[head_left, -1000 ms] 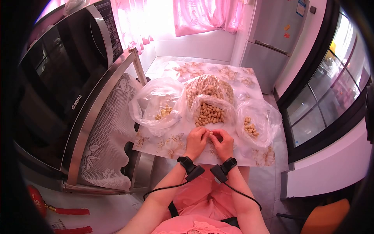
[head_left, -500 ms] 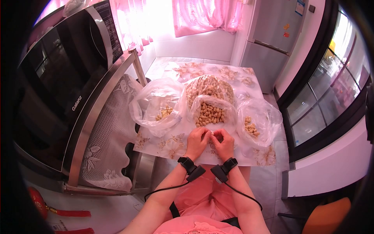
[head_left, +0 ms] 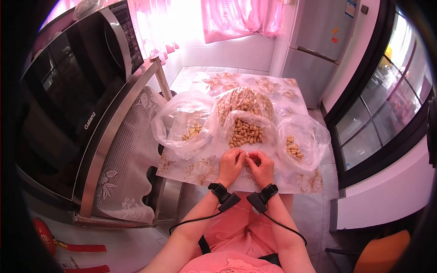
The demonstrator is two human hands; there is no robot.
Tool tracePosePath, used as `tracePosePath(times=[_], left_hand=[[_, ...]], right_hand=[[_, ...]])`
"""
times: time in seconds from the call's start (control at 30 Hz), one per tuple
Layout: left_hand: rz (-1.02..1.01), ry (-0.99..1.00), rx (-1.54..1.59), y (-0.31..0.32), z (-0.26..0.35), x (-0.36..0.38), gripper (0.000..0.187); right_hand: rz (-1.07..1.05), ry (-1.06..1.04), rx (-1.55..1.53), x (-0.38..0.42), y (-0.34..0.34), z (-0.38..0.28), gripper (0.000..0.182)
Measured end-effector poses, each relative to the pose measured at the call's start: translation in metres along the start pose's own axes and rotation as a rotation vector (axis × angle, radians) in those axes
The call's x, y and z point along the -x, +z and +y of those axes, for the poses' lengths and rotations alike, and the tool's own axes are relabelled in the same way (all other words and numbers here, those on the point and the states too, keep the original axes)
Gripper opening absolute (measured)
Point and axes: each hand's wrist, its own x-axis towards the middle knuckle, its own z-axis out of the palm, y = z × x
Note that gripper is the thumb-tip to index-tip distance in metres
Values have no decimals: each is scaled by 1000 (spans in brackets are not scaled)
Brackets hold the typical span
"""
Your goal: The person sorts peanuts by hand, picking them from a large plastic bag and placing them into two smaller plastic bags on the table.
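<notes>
My left hand [head_left: 231, 165] and my right hand [head_left: 261, 168] meet over the near part of the table, fingertips pinched together around a small pale peanut [head_left: 247, 155], mostly hidden by the fingers. Just beyond them a large clear bag [head_left: 243, 98] full of unshelled peanuts stands with its mouth towards me, tan peanuts [head_left: 246, 132] showing in the opening. On the left an open plastic bag [head_left: 169, 119] holds a small heap of paler pieces [head_left: 193, 131]. Another open plastic bag [head_left: 315, 136] lies to the right with a few tan pieces [head_left: 294, 148] inside.
A flowered cloth covers the table [head_left: 200, 173]. Close on the left stands a metal rack [head_left: 107, 136] bearing a black microwave [head_left: 63, 104]. A fridge [head_left: 314, 54] is at the back right, and an orange chair [head_left: 384, 255] at the lower right. Cables [head_left: 287, 224] run from both wrist bands.
Both hands stay in the same place, with only a very slight shift of the fingers around the peanut. The bags have not moved.
</notes>
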Motion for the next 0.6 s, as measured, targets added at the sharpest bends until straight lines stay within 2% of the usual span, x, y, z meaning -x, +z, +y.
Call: tracePosePath(times=[0.6], left_hand=[[-16, -16, 0, 0, 0, 0, 19]], right_hand=[[-17, -41, 76, 0, -2, 0, 12]])
